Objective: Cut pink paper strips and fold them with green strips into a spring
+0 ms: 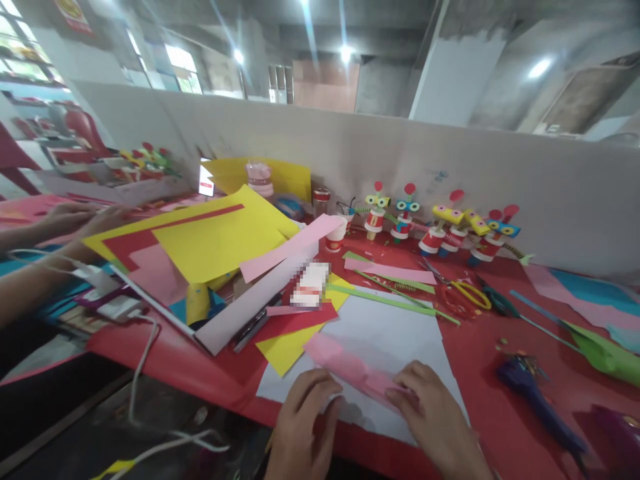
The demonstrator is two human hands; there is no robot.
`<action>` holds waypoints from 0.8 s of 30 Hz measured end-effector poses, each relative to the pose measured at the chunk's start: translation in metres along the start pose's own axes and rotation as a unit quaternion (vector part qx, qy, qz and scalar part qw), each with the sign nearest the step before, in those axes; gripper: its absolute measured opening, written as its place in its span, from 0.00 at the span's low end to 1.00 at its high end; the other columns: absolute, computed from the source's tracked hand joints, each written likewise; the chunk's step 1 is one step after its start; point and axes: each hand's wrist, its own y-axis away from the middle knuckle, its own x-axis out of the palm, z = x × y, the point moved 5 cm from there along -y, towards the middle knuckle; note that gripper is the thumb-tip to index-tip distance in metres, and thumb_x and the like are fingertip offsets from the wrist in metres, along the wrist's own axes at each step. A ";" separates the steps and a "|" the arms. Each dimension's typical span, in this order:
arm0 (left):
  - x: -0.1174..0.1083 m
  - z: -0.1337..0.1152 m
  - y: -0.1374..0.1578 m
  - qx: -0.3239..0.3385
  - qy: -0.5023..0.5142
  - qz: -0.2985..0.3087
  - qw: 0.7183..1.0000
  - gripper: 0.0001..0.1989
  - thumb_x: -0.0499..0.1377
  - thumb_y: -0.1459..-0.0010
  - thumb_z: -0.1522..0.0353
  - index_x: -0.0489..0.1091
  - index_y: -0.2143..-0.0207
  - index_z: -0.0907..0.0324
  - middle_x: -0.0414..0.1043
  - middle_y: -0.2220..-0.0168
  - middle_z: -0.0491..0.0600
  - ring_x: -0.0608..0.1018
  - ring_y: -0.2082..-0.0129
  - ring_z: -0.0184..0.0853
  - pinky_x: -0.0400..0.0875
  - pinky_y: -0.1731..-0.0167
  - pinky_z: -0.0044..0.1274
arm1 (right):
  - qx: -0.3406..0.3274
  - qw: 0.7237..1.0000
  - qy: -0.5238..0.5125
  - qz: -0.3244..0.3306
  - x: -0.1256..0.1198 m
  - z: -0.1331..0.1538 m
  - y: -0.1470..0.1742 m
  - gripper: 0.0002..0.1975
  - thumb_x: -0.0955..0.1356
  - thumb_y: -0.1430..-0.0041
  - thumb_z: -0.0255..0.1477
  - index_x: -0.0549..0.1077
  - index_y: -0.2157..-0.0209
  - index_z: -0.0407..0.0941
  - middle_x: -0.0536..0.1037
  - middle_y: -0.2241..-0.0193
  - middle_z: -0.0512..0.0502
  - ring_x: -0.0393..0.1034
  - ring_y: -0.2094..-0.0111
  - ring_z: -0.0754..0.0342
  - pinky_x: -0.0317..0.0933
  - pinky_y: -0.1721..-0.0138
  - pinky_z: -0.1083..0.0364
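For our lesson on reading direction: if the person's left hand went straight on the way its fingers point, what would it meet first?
Most likely the pink paper, just beyond the left hand's fingertips, though depth is unclear and they may already touch it.

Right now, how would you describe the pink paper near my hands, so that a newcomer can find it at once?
On the red table, find the big white sheet at the near edge. Across it lies the pink paper, its right end at your right hand. Unlike the flat pink strip farther back, it looks creased and touches your fingers.
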 end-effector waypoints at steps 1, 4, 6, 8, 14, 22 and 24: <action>0.002 -0.003 -0.001 -0.022 0.035 0.009 0.999 0.08 0.51 0.42 0.70 0.68 0.62 0.53 0.73 0.62 0.53 0.75 0.60 0.36 0.73 0.62 0.27 | 0.025 0.999 -0.043 -0.016 -0.005 0.001 0.004 0.13 0.63 0.43 0.38 0.71 0.76 0.47 0.72 0.76 0.49 0.67 0.73 0.53 0.62 0.72 0.56; 0.017 -0.017 -0.007 -0.064 0.118 0.064 0.989 0.13 0.51 0.42 0.68 0.66 0.55 0.53 0.72 0.58 0.54 0.75 0.60 0.36 0.73 0.62 0.27 | 0.130 0.968 -0.196 -0.086 -0.016 0.007 0.017 0.16 0.64 0.44 0.43 0.72 0.73 0.45 0.71 0.80 0.51 0.65 0.77 0.55 0.61 0.77 0.59; 0.031 -0.031 -0.012 -0.080 0.161 0.125 0.976 0.22 0.54 0.45 0.66 0.60 0.47 0.55 0.71 0.54 0.56 0.75 0.59 0.37 0.73 0.62 0.27 | 0.178 0.926 -0.309 -0.121 -0.014 0.009 0.025 0.17 0.65 0.46 0.44 0.72 0.69 0.44 0.74 0.77 0.49 0.69 0.75 0.53 0.65 0.75 0.58; 0.044 -0.040 -0.016 -0.118 0.205 0.200 0.951 0.27 0.55 0.47 0.66 0.57 0.44 0.56 0.74 0.58 0.54 0.76 0.63 0.36 0.72 0.66 0.25 | 0.190 0.893 -0.381 -0.145 -0.010 0.008 0.029 0.18 0.65 0.47 0.44 0.73 0.64 0.44 0.77 0.72 0.47 0.72 0.72 0.50 0.68 0.73 0.55; 0.012 -0.021 -0.048 -0.100 0.127 0.307 0.938 0.16 0.53 0.50 0.72 0.73 0.60 0.53 0.77 0.67 0.44 0.77 0.67 0.34 0.68 0.68 0.21 | 0.118 0.919 -0.307 -0.217 -0.011 -0.018 0.029 0.14 0.63 0.43 0.38 0.74 0.60 0.46 0.77 0.63 0.41 0.73 0.62 0.43 0.72 0.67 0.50; -0.029 0.018 -0.090 -0.035 -0.211 0.251 0.944 0.23 0.58 0.52 0.72 0.69 0.52 0.49 0.75 0.55 0.49 0.73 0.53 0.44 0.66 0.57 0.32 | 0.190 0.917 -0.285 -0.204 -0.003 -0.042 0.020 0.27 0.64 0.44 0.38 0.61 0.44 0.44 0.76 0.61 0.43 0.73 0.70 0.52 0.69 0.72 0.54; -0.009 -0.005 -0.084 0.008 -0.236 0.189 0.953 0.22 0.59 0.50 0.69 0.68 0.50 0.51 0.73 0.52 0.52 0.71 0.50 0.45 0.62 0.52 0.37 | 0.186 0.937 -0.256 -0.150 0.002 -0.037 0.016 0.23 0.64 0.44 0.38 0.67 0.49 0.42 0.77 0.62 0.42 0.73 0.70 0.51 0.68 0.70 0.53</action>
